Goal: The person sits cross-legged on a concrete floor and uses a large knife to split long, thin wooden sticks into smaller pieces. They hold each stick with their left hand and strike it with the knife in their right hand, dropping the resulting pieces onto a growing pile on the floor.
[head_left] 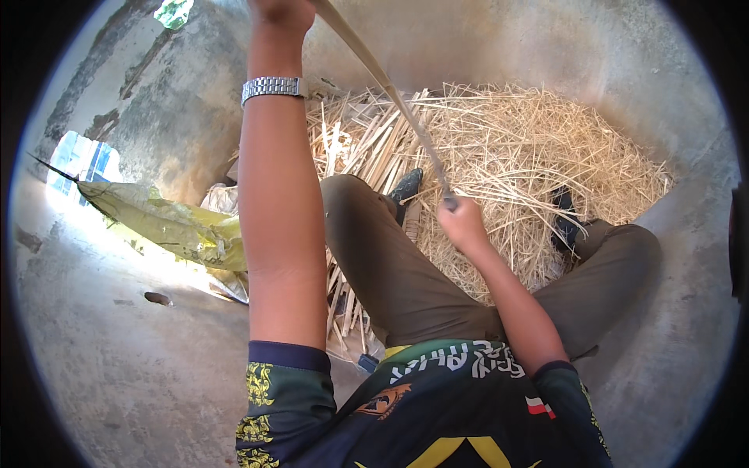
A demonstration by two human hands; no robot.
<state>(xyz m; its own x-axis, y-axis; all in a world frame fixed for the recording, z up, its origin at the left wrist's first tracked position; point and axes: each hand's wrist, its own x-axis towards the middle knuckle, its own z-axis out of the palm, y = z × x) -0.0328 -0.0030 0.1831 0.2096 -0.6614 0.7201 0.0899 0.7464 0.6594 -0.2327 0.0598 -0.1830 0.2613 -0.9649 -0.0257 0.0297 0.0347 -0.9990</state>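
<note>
A long, pale, bamboo-like strip [382, 78] slants from the top edge down to my right hand [464, 224]. That hand is closed in a fist at the strip's lower end, where a dark, blurred tip [450, 203] shows beside the fingers. My left hand [282, 11] is raised at the top edge, right beside the strip's upper part. Its fingers are cut off by the picture, so its grip is hidden. A metal-link wristwatch [272, 88] is on the left wrist. Below the strip, a heap of straw-like shavings [515, 148] lies between my bent legs.
Split pale sticks [374, 148] lie at the heap's left side. A yellowish plastic sack [172, 226] lies left of my left arm. Bare concrete wall [577, 47] and floor [140, 366] surround me. A small dark hole [158, 298] is in the concrete at left.
</note>
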